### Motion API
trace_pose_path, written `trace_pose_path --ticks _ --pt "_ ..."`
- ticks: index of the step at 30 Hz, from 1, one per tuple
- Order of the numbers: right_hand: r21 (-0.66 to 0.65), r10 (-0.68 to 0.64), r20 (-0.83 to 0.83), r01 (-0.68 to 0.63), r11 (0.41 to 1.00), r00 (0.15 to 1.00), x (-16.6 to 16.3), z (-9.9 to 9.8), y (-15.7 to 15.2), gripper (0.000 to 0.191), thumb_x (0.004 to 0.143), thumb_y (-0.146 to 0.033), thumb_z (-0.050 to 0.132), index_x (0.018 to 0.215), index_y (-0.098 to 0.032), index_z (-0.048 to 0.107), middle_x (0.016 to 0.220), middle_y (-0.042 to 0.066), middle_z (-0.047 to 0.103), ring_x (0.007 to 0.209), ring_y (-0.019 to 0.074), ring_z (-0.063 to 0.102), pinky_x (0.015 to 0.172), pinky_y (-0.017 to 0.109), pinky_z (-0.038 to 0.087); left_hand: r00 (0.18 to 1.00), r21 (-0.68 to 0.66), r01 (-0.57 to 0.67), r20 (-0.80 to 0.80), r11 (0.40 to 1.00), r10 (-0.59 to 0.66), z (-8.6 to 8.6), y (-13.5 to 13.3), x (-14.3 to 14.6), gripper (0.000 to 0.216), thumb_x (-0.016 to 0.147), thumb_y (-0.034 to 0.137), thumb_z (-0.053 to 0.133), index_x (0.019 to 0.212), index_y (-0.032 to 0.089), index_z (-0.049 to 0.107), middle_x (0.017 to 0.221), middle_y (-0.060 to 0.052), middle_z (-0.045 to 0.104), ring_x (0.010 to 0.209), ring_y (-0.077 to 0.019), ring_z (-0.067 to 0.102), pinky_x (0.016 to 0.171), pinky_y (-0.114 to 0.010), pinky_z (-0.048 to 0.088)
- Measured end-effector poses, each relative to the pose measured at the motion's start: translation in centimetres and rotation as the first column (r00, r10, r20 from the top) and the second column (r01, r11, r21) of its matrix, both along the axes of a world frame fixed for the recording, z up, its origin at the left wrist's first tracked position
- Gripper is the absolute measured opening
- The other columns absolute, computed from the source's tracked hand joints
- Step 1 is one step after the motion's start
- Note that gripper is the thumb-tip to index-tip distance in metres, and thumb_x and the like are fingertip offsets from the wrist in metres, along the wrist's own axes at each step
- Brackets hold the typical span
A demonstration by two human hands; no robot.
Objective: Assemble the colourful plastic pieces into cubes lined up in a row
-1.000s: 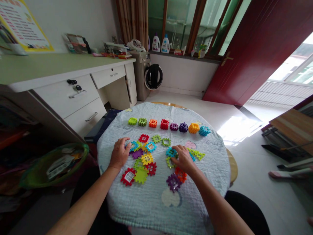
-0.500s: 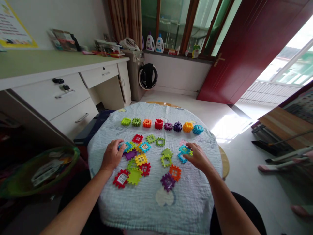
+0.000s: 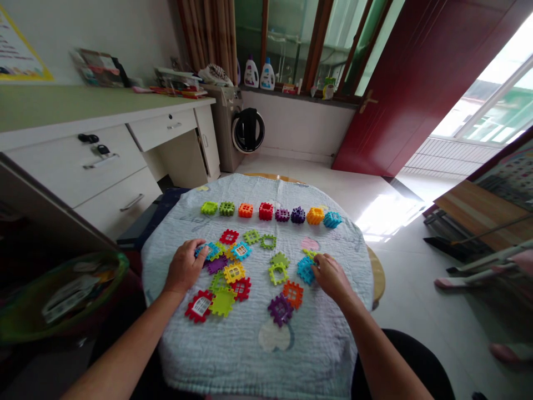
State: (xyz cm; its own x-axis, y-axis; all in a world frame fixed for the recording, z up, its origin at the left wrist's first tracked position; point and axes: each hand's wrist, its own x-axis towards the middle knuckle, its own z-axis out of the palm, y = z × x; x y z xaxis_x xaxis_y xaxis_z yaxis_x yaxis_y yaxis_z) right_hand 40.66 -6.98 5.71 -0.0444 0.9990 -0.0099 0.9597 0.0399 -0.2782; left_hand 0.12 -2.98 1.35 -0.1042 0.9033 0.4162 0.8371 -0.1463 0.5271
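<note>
My left hand is at the left side of the pile, thumb and fingers closed on the edge of a blue building tile. Beneath and around that tile lie a purple tile, a yellow window tile, and red and green tiles. On the right, my right hand has its fingertips on a blue tile; the thumb is mostly hidden. A small yellow-green piece shows behind its fingers. Between the hands are green tiles, an orange tile and a purple tile.
A row of several assembled cubes, among them a red cube and a blue cube, stands along the far part of the cloth-covered table. A green basket stands at the left, near a white desk.
My right hand has drawn its fingers together on the blue tile, which now lies over the other blue piece. My left hand keeps its place on the pile. The view has shifted slightly.
</note>
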Motion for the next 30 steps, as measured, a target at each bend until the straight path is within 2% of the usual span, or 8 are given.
trace_pose_path --ticks 3,7,12,21,23,26,28,30 --pt "-0.003 -0.013 0.01 0.013 1.0 1.0 -0.3 -0.6 0.4 0.014 0.08 -0.024 0.059 0.092 -0.016 0.063 0.091 0.01 0.065 0.087 0.022 0.059 0.078 0.03 0.04 1.0 -0.004 0.003 -0.009 1.0 -0.003 0.0 0.0 0.0 0.037 0.087 0.05 0.04 0.096 0.02 0.059 0.097 -0.01 0.065 0.096 -0.0267 0.06 0.091 -0.042 0.047" --pt "0.018 -0.052 -0.112 0.054 0.998 0.992 0.0 -1.3 1.0 0.027 0.073 -0.024 0.065 0.099 -0.017 0.063 0.09 0.008 0.065 0.082 0.0198 0.059 0.074 0.028 0.042 1.0 0.002 0.013 -0.014 1.0 -0.013 0.0 0.0 0.0 0.037 0.086 0.05 0.04 0.096 0.02 0.059 0.097 -0.011 0.066 0.095 -0.0268 0.061 0.091 -0.042 0.048" --pt "-0.023 -0.087 -0.276 0.084 0.996 0.957 0.1 -1.4 1.7 0.014 0.073 -0.028 0.059 0.08 -0.018 0.065 0.073 0.002 0.063 0.068 0.0156 0.056 0.062 0.025 0.039 1.0 -0.001 0.011 -0.014 1.0 -0.011 -0.1 0.0 0.0 0.037 0.087 0.05 0.04 0.097 0.02 0.059 0.096 -0.01 0.066 0.096 -0.0264 0.061 0.091 -0.042 0.048" --pt "-0.025 -0.195 -0.553 0.217 0.976 0.81 -0.9 -1.7 2.2 0.017 0.075 -0.03 0.049 0.067 -0.02 0.06 0.06 0.0 0.057 0.057 0.0149 0.053 0.055 0.025 0.037 1.0 -0.01 0.015 -0.017 1.0 -0.015 -0.1 0.0 0.0 0.039 0.087 0.051 0.039 0.098 0.019 0.059 0.098 -0.012 0.066 0.097 -0.0279 0.061 0.092 -0.044 0.048" --pt "0.049 -0.17 -0.569 0.24 0.97 0.804 -1.0 -1.4 2.2 0.017 0.077 -0.031 0.049 0.072 -0.02 0.061 0.066 0.001 0.06 0.062 0.0163 0.055 0.06 0.027 0.041 1.0 -0.008 0.014 -0.017 1.0 -0.014 -0.2 0.0 -0.1 0.038 0.087 0.051 0.039 0.097 0.019 0.059 0.098 -0.011 0.066 0.097 -0.0275 0.061 0.091 -0.043 0.048" --pt "0.263 -0.08 -0.512 0.245 0.933 0.855 -1.2 -0.7 2.0 0.015 0.081 -0.029 0.049 0.081 -0.02 0.061 0.083 0.005 0.062 0.077 0.0189 0.058 0.072 0.03 0.045 1.0 -0.008 0.012 -0.016 1.0 -0.013 -0.2 0.0 -0.1 0.038 0.088 0.051 0.039 0.097 0.019 0.059 0.098 -0.011 0.066 0.097 -0.0274 0.061 0.092 -0.043 0.047" --pt "0.364 0.004 -0.428 0.168 0.916 0.904 -1.5 -0.2 1.5 0.014 0.084 -0.026 0.048 0.084 -0.021 0.06 0.091 0.007 0.06 0.086 0.02 0.057 0.079 0.032 0.044 1.0 -0.009 0.013 -0.018 1.0 -0.013 -0.3 0.0 -0.1 0.038 0.088 0.051 0.039 0.097 0.019 0.058 0.098 -0.011 0.065 0.097 -0.0275 0.06 0.092 -0.043 0.047" --pt "0.375 0.082 -0.324 0.048 0.926 0.942 -1.8 0.1 0.8 0.012 0.085 -0.021 0.047 0.085 -0.021 0.059 0.093 0.007 0.059 0.09 0.0209 0.054 0.084 0.033 0.043 1.0 -0.01 0.016 -0.019 1.0 -0.016 -0.3 0.0 -0.1 0.038 0.088 0.051 0.039 0.098 0.019 0.058 0.098 -0.011 0.065 0.096 -0.0271 0.06 0.092 -0.043 0.047"
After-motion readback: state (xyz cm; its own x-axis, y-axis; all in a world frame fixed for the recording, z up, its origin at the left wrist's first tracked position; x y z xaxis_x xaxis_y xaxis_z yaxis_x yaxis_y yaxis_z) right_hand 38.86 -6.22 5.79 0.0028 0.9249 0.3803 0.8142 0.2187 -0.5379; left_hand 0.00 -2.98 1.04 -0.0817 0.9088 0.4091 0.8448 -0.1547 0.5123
